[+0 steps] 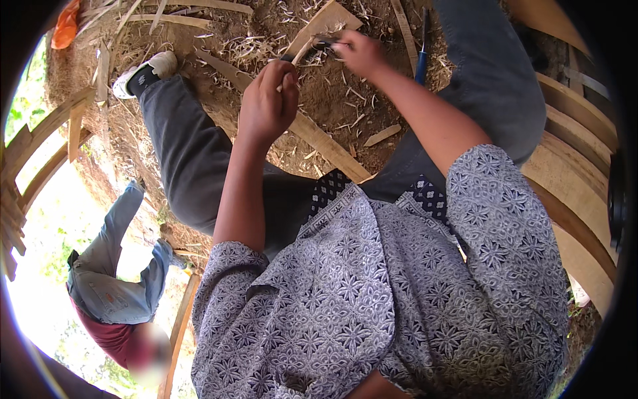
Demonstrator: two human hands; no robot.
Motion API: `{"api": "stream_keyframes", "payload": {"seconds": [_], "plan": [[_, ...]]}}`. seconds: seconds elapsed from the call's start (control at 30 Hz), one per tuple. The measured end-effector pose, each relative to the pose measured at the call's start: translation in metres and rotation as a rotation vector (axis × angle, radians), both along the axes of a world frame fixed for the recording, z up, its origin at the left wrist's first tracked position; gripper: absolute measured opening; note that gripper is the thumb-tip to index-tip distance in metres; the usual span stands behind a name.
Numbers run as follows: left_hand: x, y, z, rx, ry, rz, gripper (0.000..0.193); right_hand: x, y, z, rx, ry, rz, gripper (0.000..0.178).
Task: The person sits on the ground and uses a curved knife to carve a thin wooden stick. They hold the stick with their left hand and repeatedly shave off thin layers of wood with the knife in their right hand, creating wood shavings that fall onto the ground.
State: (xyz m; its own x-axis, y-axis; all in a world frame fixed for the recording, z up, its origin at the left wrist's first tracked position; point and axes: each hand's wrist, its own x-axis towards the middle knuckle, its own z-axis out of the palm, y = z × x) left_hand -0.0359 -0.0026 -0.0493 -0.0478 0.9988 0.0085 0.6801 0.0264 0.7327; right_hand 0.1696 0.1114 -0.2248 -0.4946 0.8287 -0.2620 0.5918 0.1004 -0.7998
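My left hand is closed around one end of a slim pale wooden piece. A small black part shows by its forefinger; I cannot tell what it belongs to. To its right, my right hand is closed on a small dark tool, which meets the wooden piece's far end. Its kind is too small and covered to make out. Behind both hands lies a flat wooden board on the ground.
Wood shavings litter the dirt between my spread legs. A blue-handled tool lies near my right thigh. A long wooden strip crosses below my hands. Curved timbers stand at right. Another person bends over at lower left.
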Motion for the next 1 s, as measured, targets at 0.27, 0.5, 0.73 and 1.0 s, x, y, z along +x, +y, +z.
{"api": "stream_keyframes", "payload": {"seconds": [0.27,0.5,0.73,1.0], "plan": [[0.000,-0.001,-0.002,0.018,-0.003,0.031,0.009,-0.019,-0.004,0.038,-0.090,0.034,-0.057,0.034],[-0.002,-0.002,-0.003,0.005,-0.013,-0.010,0.007,-0.039,-0.010,0.033,-0.174,0.059,0.049,0.037],[0.000,0.002,0.000,0.018,-0.020,-0.022,0.007,-0.013,-0.002,0.009,-0.054,-0.066,0.042,0.035],[-0.001,0.000,-0.002,0.000,-0.008,0.013,0.008,-0.018,0.000,0.039,-0.147,-0.028,-0.032,0.037]]}}
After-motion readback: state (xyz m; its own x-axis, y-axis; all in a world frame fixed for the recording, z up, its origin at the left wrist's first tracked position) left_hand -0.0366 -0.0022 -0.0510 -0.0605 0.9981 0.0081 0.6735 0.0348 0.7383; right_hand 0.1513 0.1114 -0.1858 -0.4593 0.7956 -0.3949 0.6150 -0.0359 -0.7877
